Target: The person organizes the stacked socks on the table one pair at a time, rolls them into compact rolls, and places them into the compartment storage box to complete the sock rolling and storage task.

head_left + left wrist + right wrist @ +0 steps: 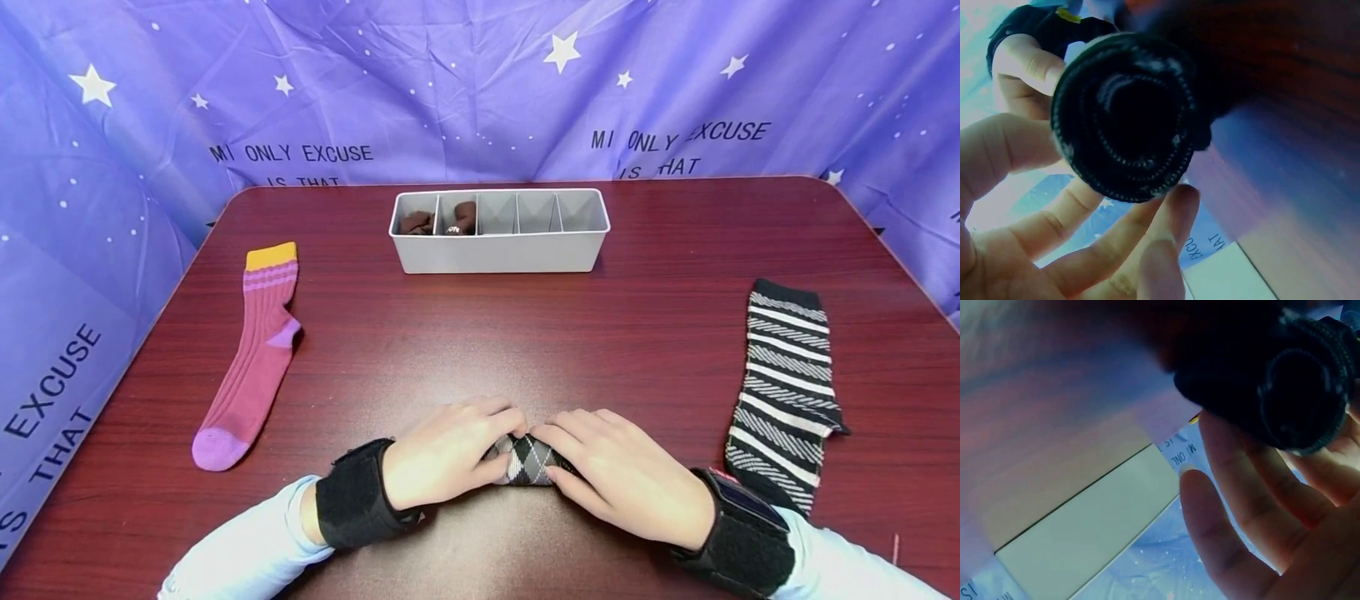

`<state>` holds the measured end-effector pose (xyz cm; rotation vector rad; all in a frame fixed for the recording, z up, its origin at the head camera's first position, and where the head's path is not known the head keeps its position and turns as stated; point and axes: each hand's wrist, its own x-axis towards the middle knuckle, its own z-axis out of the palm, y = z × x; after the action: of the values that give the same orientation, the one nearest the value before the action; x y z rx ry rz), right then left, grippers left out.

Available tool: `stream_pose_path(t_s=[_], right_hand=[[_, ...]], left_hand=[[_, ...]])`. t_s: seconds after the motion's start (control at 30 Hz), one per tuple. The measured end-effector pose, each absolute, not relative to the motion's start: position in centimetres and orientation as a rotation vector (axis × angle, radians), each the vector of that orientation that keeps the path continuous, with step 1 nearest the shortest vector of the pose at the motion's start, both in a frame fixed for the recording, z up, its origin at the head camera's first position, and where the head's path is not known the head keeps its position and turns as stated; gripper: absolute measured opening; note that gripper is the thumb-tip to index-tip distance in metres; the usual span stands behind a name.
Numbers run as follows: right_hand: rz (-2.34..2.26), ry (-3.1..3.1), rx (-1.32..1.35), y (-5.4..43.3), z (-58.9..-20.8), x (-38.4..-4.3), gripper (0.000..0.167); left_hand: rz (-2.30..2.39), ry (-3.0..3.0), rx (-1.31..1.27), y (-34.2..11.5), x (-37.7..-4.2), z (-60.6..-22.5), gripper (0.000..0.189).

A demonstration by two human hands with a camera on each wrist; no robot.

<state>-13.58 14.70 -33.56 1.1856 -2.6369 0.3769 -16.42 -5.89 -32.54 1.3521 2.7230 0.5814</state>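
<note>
A rolled sock (527,460) with a grey, black and white argyle pattern lies on the table near the front, between both hands. At its left end the left hand (459,450) grips it, thumb at the near side and fingers over the far side. The right hand (626,477) holds the other end in much the same way. In the left wrist view the roll's dark end (1129,119) shows as a coil of layers, with fingers curved around it. The right wrist view has the roll's other end (1304,394), dark, beside the fingers.
A grey box (501,254) with several compartments stands at the back; brown socks (417,223) fill its two left ones. A pink sock (255,358) with a yellow cuff lies flat at left, a black-and-white striped sock (787,392) at right, close to the right wrist.
</note>
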Motion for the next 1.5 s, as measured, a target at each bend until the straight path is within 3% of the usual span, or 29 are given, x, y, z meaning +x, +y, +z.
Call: stream_pose_path(t_s=[0.43,0.7,1.0,1.17,1.33,1.4,1.5], right_hand=[[0.328,-2.491,1.323,14.8,-33.4,-13.4,0.026],[0.312,-2.539,1.251,14.3,-33.4,-13.3,0.026],[0.41,-2.667,1.058,14.0,-33.1,-12.8,0.037],[0.469,-2.757,1.001,14.1,-32.5,-12.6,0.024],[0.534,-2.844,1.019,14.2,-32.0,-12.7,0.003],[0.507,-2.855,1.042,14.2,-31.9,-12.7,0.002],[0.434,-2.863,1.062,14.3,-32.1,-12.6,0.015]], left_hand=[[0.586,2.69,1.389,-5.3,-15.4,-32.4,0.019],[0.297,2.962,1.415,-5.3,-14.0,-32.3,0.043],[0.371,3.229,1.193,-5.2,-14.4,-32.9,0.025],[0.564,3.164,1.2,-4.9,-14.4,-32.7,0.012],[0.654,2.988,1.128,-4.1,-15.4,-32.3,0.02],[0.597,2.873,1.085,-3.8,-16.3,-32.3,0.026],[0.559,2.686,0.987,-3.4,-17.8,-32.1,0.034]])
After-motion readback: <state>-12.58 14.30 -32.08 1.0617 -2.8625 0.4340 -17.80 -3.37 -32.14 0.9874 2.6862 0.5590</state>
